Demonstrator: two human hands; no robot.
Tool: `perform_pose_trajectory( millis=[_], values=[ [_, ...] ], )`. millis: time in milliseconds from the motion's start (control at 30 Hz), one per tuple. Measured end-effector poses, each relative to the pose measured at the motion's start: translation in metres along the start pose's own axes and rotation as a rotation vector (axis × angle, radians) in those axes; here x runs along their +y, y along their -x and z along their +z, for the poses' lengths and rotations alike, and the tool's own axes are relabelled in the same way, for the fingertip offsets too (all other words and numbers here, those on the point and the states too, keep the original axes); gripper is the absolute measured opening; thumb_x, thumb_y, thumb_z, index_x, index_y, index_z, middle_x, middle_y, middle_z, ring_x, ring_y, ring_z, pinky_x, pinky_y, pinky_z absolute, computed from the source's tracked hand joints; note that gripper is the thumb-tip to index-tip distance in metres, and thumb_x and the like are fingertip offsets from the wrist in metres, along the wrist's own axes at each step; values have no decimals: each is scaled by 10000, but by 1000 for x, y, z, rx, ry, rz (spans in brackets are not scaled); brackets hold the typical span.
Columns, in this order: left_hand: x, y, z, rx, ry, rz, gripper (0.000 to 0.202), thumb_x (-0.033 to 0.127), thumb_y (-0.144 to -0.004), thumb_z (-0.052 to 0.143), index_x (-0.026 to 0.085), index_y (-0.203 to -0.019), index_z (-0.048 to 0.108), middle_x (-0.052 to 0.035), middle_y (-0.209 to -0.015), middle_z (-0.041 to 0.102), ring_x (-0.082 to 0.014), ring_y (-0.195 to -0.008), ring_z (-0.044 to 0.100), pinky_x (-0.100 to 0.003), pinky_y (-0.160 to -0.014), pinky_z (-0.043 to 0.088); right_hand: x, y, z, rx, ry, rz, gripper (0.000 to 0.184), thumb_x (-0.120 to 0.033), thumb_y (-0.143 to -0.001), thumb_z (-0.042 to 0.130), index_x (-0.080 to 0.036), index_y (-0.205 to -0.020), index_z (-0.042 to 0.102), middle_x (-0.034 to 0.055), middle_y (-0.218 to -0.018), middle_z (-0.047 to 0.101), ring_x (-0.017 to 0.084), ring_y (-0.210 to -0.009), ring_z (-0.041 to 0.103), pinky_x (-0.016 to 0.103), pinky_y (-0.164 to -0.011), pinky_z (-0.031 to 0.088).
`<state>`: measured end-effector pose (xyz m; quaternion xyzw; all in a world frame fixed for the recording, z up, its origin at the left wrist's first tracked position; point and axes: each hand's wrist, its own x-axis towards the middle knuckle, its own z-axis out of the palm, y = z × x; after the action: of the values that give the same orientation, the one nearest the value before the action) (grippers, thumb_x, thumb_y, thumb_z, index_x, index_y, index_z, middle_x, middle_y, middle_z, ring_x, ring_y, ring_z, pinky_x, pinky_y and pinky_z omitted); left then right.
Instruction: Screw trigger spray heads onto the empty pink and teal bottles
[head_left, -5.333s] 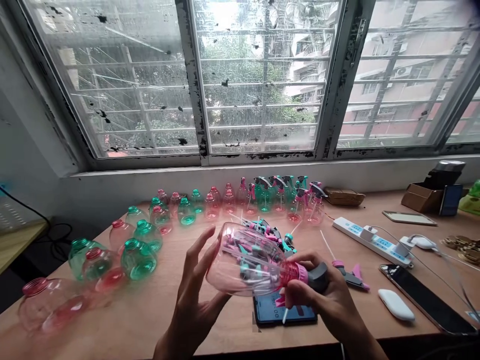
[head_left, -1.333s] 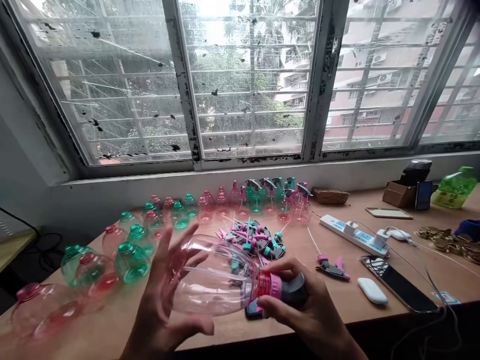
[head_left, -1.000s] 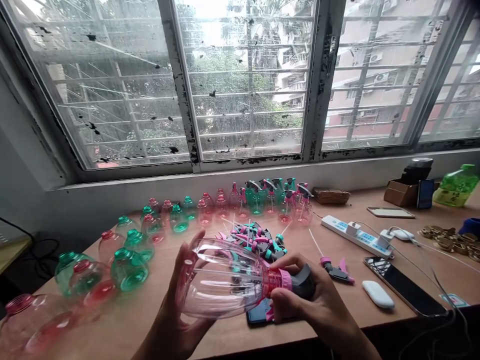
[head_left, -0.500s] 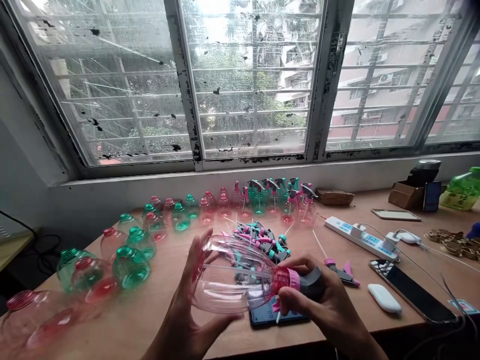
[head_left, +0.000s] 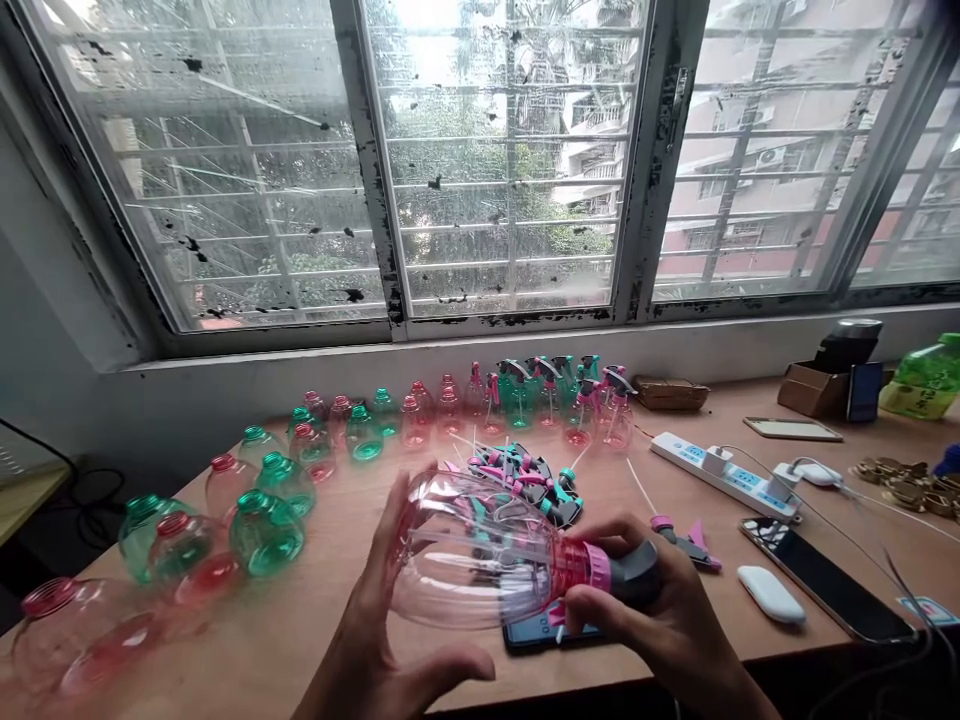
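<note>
A clear pink spray bottle [head_left: 469, 595] is held on its side above the table, its base to the left. My left hand [head_left: 375, 620] cups the base, with the fingers behind it and the thumb stretched out below the body. My right hand [head_left: 671, 625] grips the dark grey and pink spray head [head_left: 634, 575] at the neck. The pink collar [head_left: 598, 567] sits against the bottle's neck, and a thin tube shows inside the body. Behind the bottle lies a pile of loose pink, green and grey spray heads [head_left: 536, 480].
Open pink and green bottles, among them a green one [head_left: 268, 535], line the left and back. Bottles with spray heads [head_left: 547, 395] stand near the window. A single spray head [head_left: 686, 545], a power strip [head_left: 724, 475], phone [head_left: 825, 580] and white case [head_left: 771, 593] lie right.
The bottle and both hands have shifted slightly to the right. My left thumb has moved away from the bottle's underside. The right hand keeps its grip on the spray head.
</note>
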<state>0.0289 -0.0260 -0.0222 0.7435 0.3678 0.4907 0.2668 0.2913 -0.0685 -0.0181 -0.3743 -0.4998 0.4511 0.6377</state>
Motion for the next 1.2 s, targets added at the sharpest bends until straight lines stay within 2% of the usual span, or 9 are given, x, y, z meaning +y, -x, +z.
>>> perform_pose_trajectory(
  millis=[100,267,333,533,700,800,867,1000,1200],
  values=[
    [2,-3,-4,-28,25,-18,992,654,-867,864,395,-1713,417,-98,-1755,504,-444,-1564,545,-516,-1245,563,0,-2,0,-9,-7,-19,319,-377,-783,1039,-225,-971,831,-2,-725,813,165,-594,777,214,-576,609],
    [-2,-7,0,36,22,66,819,496,-1048,722,474,-1742,287,-85,-1807,424,-351,-1477,653,-487,-1217,585,4,-5,-1,-49,-52,0,307,-361,-804,1030,-228,-988,824,-23,-714,788,154,-589,782,194,-564,608],
    [-3,-8,1,38,-2,71,858,507,-1040,733,481,-1750,251,-88,-1782,467,-335,-1409,709,-492,-1210,591,6,-6,-1,-43,-35,1,318,-370,-802,1030,-225,-991,820,-23,-713,782,167,-601,786,210,-571,621],
    [1,-13,0,30,-35,44,978,629,-862,881,415,-1703,430,-80,-1777,477,-423,-1574,542,-539,-1250,550,8,-8,-3,-13,45,-42,317,-400,-826,1015,-238,-1013,817,-27,-752,802,164,-613,803,207,-585,627],
    [-8,-12,4,62,-41,88,828,496,-1043,733,534,-1728,270,-32,-1737,540,-328,-1500,646,-552,-1266,523,8,-10,-4,-39,-36,18,356,-436,-828,1013,-222,-1022,804,-15,-680,814,166,-590,796,214,-598,633],
    [-14,-11,5,49,-20,106,1028,505,-948,852,489,-1754,215,-71,-1697,589,-349,-1437,699,-517,-1210,585,10,-10,-2,-37,-45,8,346,-408,-809,1032,-225,-1010,818,-15,-698,824,155,-584,796,197,-586,632],
    [-16,-11,4,42,7,95,1132,544,-859,923,445,-1759,245,-97,-1719,560,-384,-1439,692,-499,-1186,606,13,-10,-1,-20,-35,-9,344,-394,-799,1041,-229,-1012,827,-14,-722,831,156,-599,805,195,-591,640],
    [-16,-14,1,-5,31,109,1013,515,-877,916,453,-1723,363,-79,-1781,470,-393,-1495,640,-506,-1231,569,16,-11,1,-10,-69,4,358,-415,-809,1034,-222,-1023,822,-13,-679,824,152,-593,794,195,-601,636],
    [-13,-13,4,-2,33,169,997,376,-985,833,505,-1750,207,-59,-1838,360,-366,-1583,546,-532,-1260,544,21,-13,2,17,-120,25,389,-464,-830,1010,-220,-1036,789,-10,-664,823,179,-562,782,253,-587,653]
  ],
)
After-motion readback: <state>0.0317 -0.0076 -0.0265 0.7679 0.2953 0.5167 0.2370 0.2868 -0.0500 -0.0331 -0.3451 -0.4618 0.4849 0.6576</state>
